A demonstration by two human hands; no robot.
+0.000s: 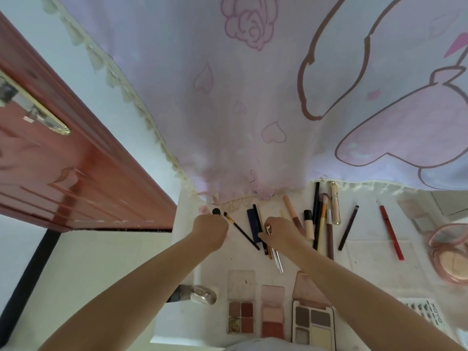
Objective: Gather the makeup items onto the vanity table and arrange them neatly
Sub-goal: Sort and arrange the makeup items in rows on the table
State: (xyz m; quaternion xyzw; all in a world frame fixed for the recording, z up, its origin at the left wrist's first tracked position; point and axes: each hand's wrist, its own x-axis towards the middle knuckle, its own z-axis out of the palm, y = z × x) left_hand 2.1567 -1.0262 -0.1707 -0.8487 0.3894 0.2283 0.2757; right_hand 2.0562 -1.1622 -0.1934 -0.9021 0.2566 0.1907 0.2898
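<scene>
On the white vanity table (367, 259), my left hand (210, 228) is curled, and a small black round-tipped item (216, 211) pokes out past its knuckles. My right hand (279, 231) grips a bundle of thin pencils and silver-handled tools (276, 258), right beside a navy case (253, 221). A thin black brush (241, 231) lies slanted between the two hands. To the right lie a peach tube (291, 210), a black-capped concealer (308, 225), a yellow-handled brush (321, 228), a brown pencil (330, 240), a gold tube (335, 206), a dark liner (348, 228) and a red pen (391, 233).
Three open palettes (240, 316) (273, 319) (312, 323) sit along the near edge, with a glass bottle (201, 295) to their left. A pink compact (450, 257) and a lash tray (428, 312) lie at the right. A printed curtain (253, 110) hangs behind; a red door (63, 160) stands left.
</scene>
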